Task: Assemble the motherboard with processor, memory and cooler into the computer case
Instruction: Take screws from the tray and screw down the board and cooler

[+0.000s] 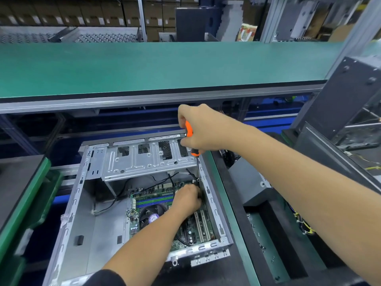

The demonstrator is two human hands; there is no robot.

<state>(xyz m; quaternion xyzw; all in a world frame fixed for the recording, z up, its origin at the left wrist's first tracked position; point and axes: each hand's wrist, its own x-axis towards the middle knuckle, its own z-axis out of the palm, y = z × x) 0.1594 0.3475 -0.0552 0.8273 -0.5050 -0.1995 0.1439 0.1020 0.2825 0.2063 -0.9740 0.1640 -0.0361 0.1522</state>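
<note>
Currently on the fastening step, by my read: board is already inside the open bare-metal computer case [86,203], which lies on its side on the green-edged tabletop [224,203]. Going left to right: the left part of the case floor is bare sheet metal with a thin black cable [115,200] trailing across it; the green motherboard [152,193] sits in the right part, with blue and green memory slots [154,200] along its far side and the round black cooler fan with purple label [153,215] just in front of them. Left hand [186,200] is down on the board's far right corner, fingers curled at something there; whether that is a screw or a cable is hidden. Right hand [198,129] is wrapped around the orange-handled screwdriver [190,139], held upright above the case's right wall, shaft pointing down toward that same corner. Next move probably calls for seating the tip squarely in the screw head, left hand steadying it, then driving without slipping onto the board. Remaining mounting points cannot be checked from this angle.
</note>
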